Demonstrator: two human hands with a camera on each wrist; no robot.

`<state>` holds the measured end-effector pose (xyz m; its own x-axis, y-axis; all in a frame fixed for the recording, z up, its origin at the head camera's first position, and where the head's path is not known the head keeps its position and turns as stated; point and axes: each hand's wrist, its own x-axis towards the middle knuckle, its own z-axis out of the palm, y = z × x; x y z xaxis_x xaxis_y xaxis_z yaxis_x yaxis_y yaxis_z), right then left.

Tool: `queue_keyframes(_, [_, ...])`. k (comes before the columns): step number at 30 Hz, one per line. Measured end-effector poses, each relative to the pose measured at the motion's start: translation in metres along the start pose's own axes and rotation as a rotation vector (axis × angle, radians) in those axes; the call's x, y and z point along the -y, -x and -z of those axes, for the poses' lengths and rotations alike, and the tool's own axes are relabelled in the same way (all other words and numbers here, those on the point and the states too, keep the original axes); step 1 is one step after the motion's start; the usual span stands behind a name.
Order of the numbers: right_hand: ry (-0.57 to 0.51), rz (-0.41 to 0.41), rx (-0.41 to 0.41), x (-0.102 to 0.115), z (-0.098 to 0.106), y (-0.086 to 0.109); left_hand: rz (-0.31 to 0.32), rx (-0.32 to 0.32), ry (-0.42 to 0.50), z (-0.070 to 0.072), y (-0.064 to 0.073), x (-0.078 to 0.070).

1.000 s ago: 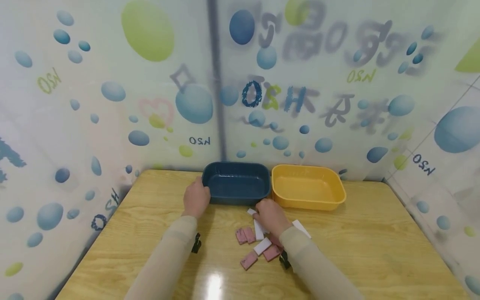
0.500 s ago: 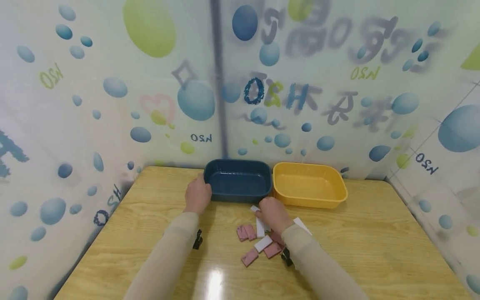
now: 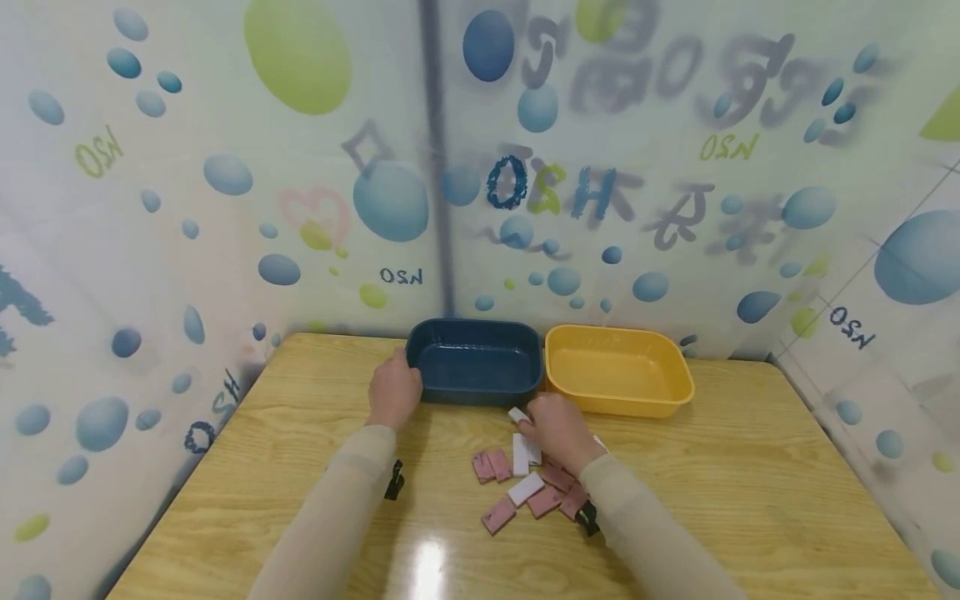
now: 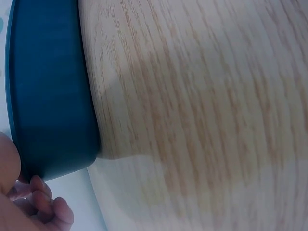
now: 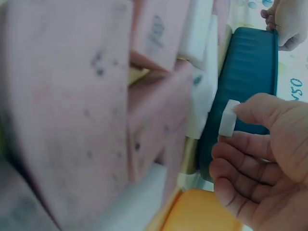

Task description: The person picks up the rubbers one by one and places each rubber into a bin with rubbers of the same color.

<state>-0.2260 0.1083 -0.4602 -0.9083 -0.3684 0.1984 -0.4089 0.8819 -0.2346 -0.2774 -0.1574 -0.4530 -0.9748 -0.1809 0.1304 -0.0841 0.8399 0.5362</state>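
At the left end of the dark blue bin (image 3: 474, 362), my left hand (image 3: 395, 390) grips the rim, thumb at the edge and fingers bent against the end wall in the left wrist view. My right hand (image 3: 561, 429) pinches a small white block (image 5: 228, 118) between thumb and forefinger, in front of the gap between the two bins. Below that hand lies a loose pile of flat pink blocks (image 3: 498, 516) and white blocks (image 3: 527, 489), some marked with dark writing. The right wrist and sleeve hide part of the pile.
A yellow bin (image 3: 618, 373) stands right beside the blue one, along the back of the wooden table (image 3: 750, 467). Both bins show bare floors. A patterned curtain (image 3: 637, 167) hangs close behind. Black camera mounts (image 3: 393, 481) sit under the wrists.
The right hand has shifted slightly right with the white block, so more of the pink and white pile shows. The left hand has stayed at the blue bin.
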Motion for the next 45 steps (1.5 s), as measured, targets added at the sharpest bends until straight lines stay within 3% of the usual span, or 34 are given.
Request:
queue_keyframes(11, [-0.056, 0.044, 0.006, 0.002, 0.019, 0.005, -0.014, -0.015, -0.003, 0.0, -0.001, 0.001])
queue_keyframes(22, [-0.07, 0.117, -0.107, -0.001, 0.027, 0.004, -0.016, -0.031, -0.01, -0.002, 0.001, 0.003])
queue_keyframes(31, [-0.076, 0.074, -0.162, -0.005, 0.029, -0.006, -0.047, -0.072, -0.023, -0.003, 0.002, 0.002])
queue_keyframes(38, [-0.07, 0.003, -0.135, -0.006, 0.031, -0.012, -0.053, -0.081, -0.022, -0.005, 0.002, 0.003])
queue_keyframes(45, [-0.034, 0.012, -0.116, -0.01, 0.032, -0.021, -0.045, -0.079, -0.014, -0.006, 0.0, 0.005])
